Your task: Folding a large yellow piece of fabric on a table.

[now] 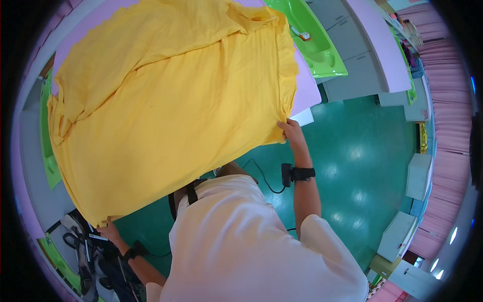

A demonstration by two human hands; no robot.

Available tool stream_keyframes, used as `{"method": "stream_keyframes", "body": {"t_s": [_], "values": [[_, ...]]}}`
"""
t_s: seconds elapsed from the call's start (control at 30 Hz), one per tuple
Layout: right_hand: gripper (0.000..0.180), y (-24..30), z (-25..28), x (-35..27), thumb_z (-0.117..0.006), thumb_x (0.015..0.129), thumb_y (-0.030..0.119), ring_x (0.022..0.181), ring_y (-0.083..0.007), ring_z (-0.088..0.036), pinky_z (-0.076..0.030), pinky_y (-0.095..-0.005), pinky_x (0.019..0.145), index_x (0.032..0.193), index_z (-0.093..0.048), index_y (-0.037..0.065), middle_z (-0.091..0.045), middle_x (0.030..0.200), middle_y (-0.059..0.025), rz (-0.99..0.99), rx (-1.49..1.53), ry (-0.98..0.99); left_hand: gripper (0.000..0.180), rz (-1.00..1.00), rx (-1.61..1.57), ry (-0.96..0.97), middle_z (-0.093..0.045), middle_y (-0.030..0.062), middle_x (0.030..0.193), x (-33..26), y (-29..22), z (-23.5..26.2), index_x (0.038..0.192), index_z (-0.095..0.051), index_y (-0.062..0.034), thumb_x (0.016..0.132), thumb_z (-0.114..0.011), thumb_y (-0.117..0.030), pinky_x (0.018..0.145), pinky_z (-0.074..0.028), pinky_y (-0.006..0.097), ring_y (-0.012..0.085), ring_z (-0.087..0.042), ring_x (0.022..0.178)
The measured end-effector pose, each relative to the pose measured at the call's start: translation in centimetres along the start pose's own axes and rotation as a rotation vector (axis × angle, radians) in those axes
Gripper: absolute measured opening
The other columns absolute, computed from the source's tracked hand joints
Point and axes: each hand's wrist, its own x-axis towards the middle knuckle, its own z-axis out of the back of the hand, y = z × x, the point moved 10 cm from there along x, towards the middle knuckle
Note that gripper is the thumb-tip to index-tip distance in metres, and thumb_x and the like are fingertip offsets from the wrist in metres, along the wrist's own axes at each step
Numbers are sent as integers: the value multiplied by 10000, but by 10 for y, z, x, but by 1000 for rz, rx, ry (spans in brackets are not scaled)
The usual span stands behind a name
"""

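Observation:
A large yellow shirt [166, 105] lies spread over a pale purple table [308, 95], its hem hanging toward me. My left hand [108, 229] pinches the hem's lower left corner. My right hand [292, 132] grips the hem's right corner near the table's edge. Both wrists wear black bands. The shirt's collar and folded sleeve lie at the far end.
A green tray-like stand [314, 43] sits beyond the table at the upper right. Grey cabinets [352, 60] and white boxes [417, 176] line the green floor [362, 166]. Dark bags and gear [95, 261] lie at the lower left. Pink curtains [448, 100] hang on the right.

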Motion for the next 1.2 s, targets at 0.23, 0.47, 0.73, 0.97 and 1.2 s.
{"method": "stream_keyframes", "body": {"t_s": [0.23, 0.47, 0.73, 0.97, 1.2], "values": [[315, 104, 63, 36, -554, 875, 237, 757, -108, -517, -423, -272, 648, 1062, -551, -16, -581, 839, -36, 367, 155, -112, 720, 6, -150, 108, -352, 339, 1233, -39, -53, -17, 1280, -344, -3, 772, -640, -419, 878, -401, 483, 464, -414, 1076], [262, 241, 82, 87, -515, 881, 259, 814, -439, -568, -447, -478, 671, 997, -514, 24, -597, 862, -255, 865, -580, -410, 639, -80, -141, 183, -289, 285, 1319, -96, -140, -13, 1331, -367, -110, 842, -545, -482, 918, -388, 460, 439, -371, 1170], [356, 277, 85, 147, -560, 853, 298, 744, -426, -574, -454, -483, 642, 1038, -487, 3, -599, 768, -228, 1097, -659, -588, 551, -332, -180, 172, -321, 226, 1320, -171, -217, 3, 1292, -410, -87, 854, -571, -379, 936, -383, 437, 380, -371, 1203], [710, 98, 36, 116, -513, 752, 663, 864, -375, -609, -471, -427, 742, 938, -632, -12, -647, 947, -182, 223, -872, 110, 166, -473, -126, 149, -514, 122, 1019, -187, -263, 39, 995, -537, -29, 832, -570, -37, 806, -430, 409, 321, -517, 956], [298, 69, -1, 35, -604, 820, 290, 767, -375, -571, -452, -442, 661, 848, -529, 2, -578, 800, -203, 466, -766, -29, 88, -756, -126, 257, -543, 125, 843, -179, -292, 37, 888, -534, -11, 807, -565, -2, 730, -429, 389, 322, -528, 861]]}}
